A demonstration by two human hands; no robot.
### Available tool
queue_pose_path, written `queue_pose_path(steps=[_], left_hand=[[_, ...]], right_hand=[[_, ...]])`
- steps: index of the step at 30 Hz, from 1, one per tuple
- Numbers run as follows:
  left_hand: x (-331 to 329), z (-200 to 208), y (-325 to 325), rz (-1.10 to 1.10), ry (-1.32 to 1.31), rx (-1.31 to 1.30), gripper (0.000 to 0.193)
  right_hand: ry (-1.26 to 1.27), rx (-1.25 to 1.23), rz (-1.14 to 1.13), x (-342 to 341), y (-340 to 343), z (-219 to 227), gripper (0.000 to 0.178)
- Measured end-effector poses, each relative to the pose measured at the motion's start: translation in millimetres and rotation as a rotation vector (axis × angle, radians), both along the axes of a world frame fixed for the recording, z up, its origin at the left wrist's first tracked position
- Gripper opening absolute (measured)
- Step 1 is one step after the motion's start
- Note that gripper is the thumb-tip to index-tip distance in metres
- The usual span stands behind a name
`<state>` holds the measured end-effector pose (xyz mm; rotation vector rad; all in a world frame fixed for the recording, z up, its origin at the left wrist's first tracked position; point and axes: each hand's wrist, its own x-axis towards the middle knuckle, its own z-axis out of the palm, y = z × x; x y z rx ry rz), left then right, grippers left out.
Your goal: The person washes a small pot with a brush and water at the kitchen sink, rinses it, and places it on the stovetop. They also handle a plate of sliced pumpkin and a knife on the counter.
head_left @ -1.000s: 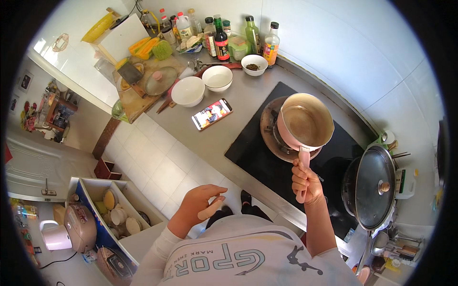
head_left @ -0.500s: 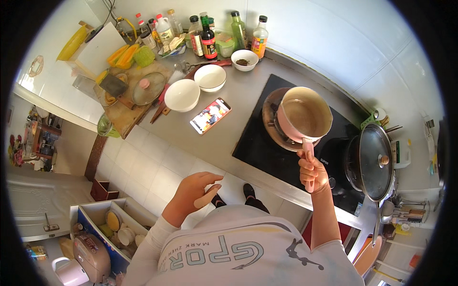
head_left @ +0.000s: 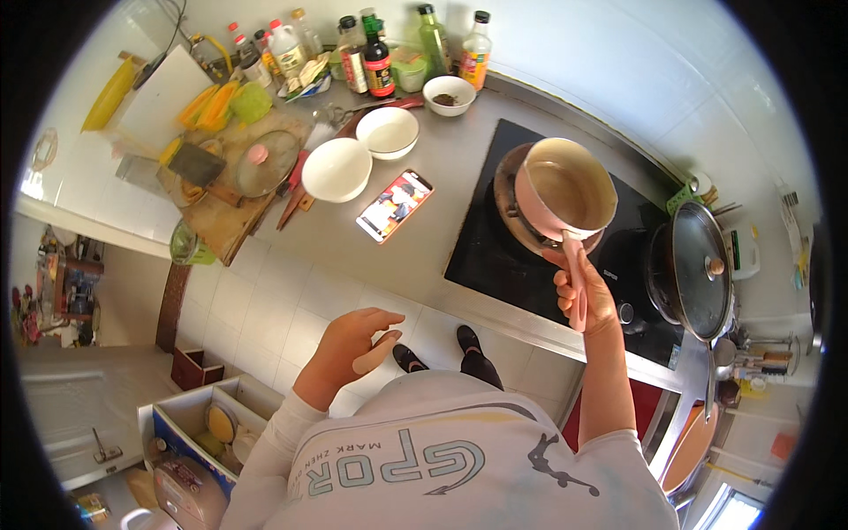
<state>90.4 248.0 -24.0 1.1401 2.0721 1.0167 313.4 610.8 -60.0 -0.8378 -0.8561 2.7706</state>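
A pink saucepan [head_left: 566,187] with a cream inside stands over the left burner of the black gas hob [head_left: 477,258]. It looks to hold clear liquid or just a wet bottom; I cannot tell which. Wrapped round its pink handle is my right hand [head_left: 594,296], closed, with the handle pointing toward me. My left hand [head_left: 353,346] hangs in the air in front of my body, short of the counter edge. Its fingers are loosely bent and apart, with nothing in them. The phone [head_left: 395,207], its screen lit, lies on the counter beyond it.
Two white bowls [head_left: 337,170] stand behind the phone, and a small bowl with dark bits [head_left: 449,95] is farther back. Bottles [head_left: 378,66] line the wall. A lidded pan [head_left: 698,269] occupies the right burner, its handle toward me. A glass lid [head_left: 268,164] rests on the cutting board [head_left: 231,221].
The view has shifted slightly. My right hand's grip on the saucepan handle has altered, with the thumb side now nearer the pan. My left hand stays raised and empty.
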Motion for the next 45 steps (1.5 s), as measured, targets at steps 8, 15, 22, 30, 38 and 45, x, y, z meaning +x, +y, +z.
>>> queue_pose_path(steps=[8,15,22,30,38,45], left_hand=[[-9,-12,-17,0.085,-0.089,0.078,0.024],[-7,-12,-26,0.036,-0.085,0.093,0.025],[-17,45,-88,0.269,-0.127,0.284,0.029],[18,105,-204,0.805,0.088,0.407,0.027],[87,103,-275,1.107,0.239,0.481,0.027],[104,70,-306,1.309,0.118,0.438,0.027]], right_hand=[[-0.803,1.233,-0.365,30,0,64,0.041],[-0.133,1.074,-0.005,-19,-72,125,0.023],[0.104,0.8,0.423,-86,-155,127,0.016],[0.886,0.631,1.129,-170,-223,176,0.008],[1.136,0.136,1.478,-274,-366,143,0.022],[0.545,1.287,1.475,-340,-462,-18,0.037]])
